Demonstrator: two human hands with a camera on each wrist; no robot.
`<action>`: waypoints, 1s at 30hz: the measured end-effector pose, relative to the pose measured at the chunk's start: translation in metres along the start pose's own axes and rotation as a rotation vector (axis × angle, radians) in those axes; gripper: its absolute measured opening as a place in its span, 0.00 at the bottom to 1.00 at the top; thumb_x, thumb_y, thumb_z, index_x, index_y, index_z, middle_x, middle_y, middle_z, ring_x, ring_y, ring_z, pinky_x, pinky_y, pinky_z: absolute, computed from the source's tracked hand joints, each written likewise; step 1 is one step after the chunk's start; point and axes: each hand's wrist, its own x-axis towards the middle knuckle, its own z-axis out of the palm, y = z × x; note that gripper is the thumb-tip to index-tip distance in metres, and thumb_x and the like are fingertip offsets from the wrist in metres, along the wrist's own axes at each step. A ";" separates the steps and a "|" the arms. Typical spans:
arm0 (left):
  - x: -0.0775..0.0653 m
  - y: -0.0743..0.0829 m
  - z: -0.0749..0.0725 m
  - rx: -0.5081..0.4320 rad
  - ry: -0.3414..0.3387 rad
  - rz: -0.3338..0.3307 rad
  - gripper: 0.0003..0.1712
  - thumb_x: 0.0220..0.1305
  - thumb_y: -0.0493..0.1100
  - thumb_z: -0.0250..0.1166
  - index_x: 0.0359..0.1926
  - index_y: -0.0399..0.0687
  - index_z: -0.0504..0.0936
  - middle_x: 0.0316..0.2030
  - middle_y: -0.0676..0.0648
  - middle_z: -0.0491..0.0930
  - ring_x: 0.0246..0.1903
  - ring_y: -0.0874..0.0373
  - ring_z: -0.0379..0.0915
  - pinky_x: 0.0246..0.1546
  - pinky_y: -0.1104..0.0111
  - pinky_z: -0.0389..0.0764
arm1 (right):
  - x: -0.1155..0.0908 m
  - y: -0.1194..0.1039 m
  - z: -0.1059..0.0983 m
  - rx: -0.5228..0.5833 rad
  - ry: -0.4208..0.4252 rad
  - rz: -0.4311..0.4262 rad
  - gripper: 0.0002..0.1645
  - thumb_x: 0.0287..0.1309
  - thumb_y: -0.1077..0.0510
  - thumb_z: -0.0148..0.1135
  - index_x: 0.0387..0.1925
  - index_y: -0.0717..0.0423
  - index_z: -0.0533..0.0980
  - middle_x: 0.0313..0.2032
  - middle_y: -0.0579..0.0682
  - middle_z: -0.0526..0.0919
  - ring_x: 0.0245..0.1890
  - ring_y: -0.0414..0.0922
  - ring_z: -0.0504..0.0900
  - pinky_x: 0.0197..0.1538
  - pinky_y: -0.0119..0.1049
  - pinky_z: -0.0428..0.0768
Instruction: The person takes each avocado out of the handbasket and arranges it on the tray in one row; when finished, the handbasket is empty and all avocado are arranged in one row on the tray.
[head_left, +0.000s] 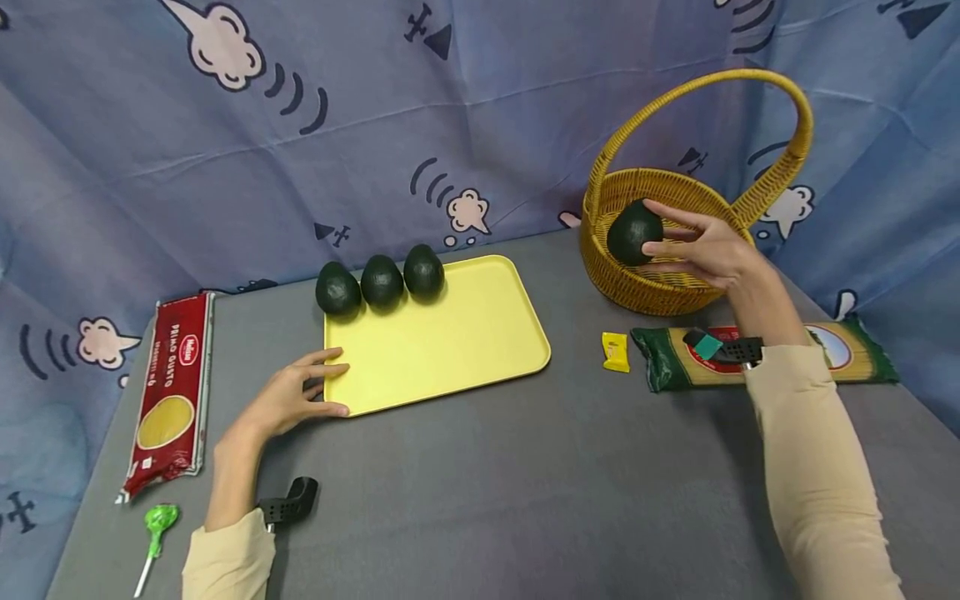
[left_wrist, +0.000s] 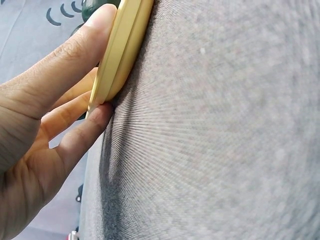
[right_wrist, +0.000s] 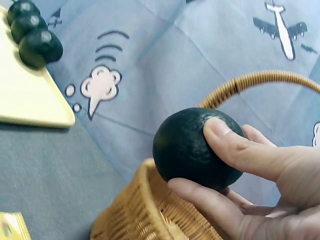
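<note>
In the head view a dark green avocado [head_left: 634, 233] is held between the thumb and fingers of my right hand [head_left: 701, 246], over the opening of the yellow wicker basket [head_left: 622, 287]. The right wrist view shows that avocado [right_wrist: 192, 150] above the basket rim. My left hand [head_left: 288, 396] grips the near left corner of a yellow tray [head_left: 450, 350], fingers on its left edge and thumb at the front. Close up, the thumb and a fingertip lie against the tray rim [left_wrist: 120, 55]. Along the tray's far left side sit three more avocados [head_left: 382, 282] in a row.
A green spaghetti pack [head_left: 675, 358] lies under the right forearm, near a small yellow wrapped candy [head_left: 616, 352]. Far left are a red spaghetti pack [head_left: 171, 375] and a green lollipop [head_left: 159, 521]. The basket's tall handle [head_left: 750, 75] arches up before the patterned blue cloth [head_left: 375, 100].
</note>
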 end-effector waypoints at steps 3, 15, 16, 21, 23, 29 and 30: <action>0.000 0.001 -0.001 0.006 -0.003 -0.004 0.38 0.50 0.40 0.75 0.61 0.30 0.72 0.69 0.34 0.57 0.66 0.34 0.55 0.60 0.54 0.74 | -0.004 -0.002 0.008 0.055 -0.036 -0.021 0.45 0.62 0.70 0.57 0.73 0.36 0.55 0.72 0.67 0.37 0.41 0.44 0.85 0.26 0.24 0.84; -0.002 -0.001 -0.002 0.001 0.001 -0.013 0.38 0.51 0.40 0.75 0.61 0.30 0.72 0.69 0.35 0.56 0.66 0.35 0.54 0.60 0.55 0.74 | 0.002 0.001 0.040 0.184 -0.182 -0.143 0.39 0.59 0.78 0.55 0.67 0.43 0.69 0.63 0.55 0.62 0.48 0.48 0.82 0.46 0.46 0.86; -0.002 -0.001 -0.002 0.000 0.001 -0.014 0.38 0.51 0.40 0.75 0.61 0.30 0.72 0.69 0.35 0.57 0.66 0.35 0.54 0.60 0.55 0.74 | 0.003 0.003 0.042 0.185 -0.188 -0.145 0.39 0.59 0.78 0.55 0.66 0.43 0.70 0.61 0.53 0.64 0.49 0.48 0.82 0.46 0.46 0.86; -0.001 0.000 0.000 -0.005 -0.003 -0.012 0.38 0.51 0.41 0.75 0.61 0.31 0.73 0.69 0.35 0.57 0.66 0.35 0.54 0.60 0.54 0.73 | 0.007 0.016 0.049 0.159 -0.206 -0.162 0.40 0.58 0.78 0.56 0.66 0.43 0.70 0.64 0.55 0.64 0.49 0.47 0.82 0.47 0.48 0.85; -0.001 0.000 0.000 -0.009 -0.002 -0.013 0.38 0.50 0.41 0.75 0.61 0.30 0.72 0.69 0.35 0.57 0.67 0.36 0.53 0.61 0.54 0.73 | 0.010 0.020 0.053 0.143 -0.227 -0.183 0.40 0.58 0.78 0.56 0.67 0.44 0.68 0.67 0.57 0.60 0.50 0.47 0.81 0.48 0.48 0.85; 0.000 0.002 0.000 -0.006 0.000 -0.007 0.38 0.50 0.40 0.75 0.61 0.30 0.73 0.69 0.35 0.57 0.67 0.36 0.53 0.61 0.55 0.73 | 0.020 0.032 0.066 0.074 -0.319 -0.261 0.43 0.56 0.77 0.59 0.69 0.46 0.65 0.71 0.55 0.58 0.58 0.42 0.75 0.50 0.42 0.85; 0.000 0.002 0.000 -0.006 -0.001 -0.006 0.38 0.50 0.40 0.75 0.61 0.30 0.73 0.69 0.35 0.57 0.67 0.35 0.53 0.61 0.55 0.73 | 0.022 0.034 0.068 0.065 -0.334 -0.275 0.43 0.56 0.77 0.59 0.69 0.46 0.65 0.70 0.54 0.61 0.58 0.41 0.74 0.50 0.41 0.86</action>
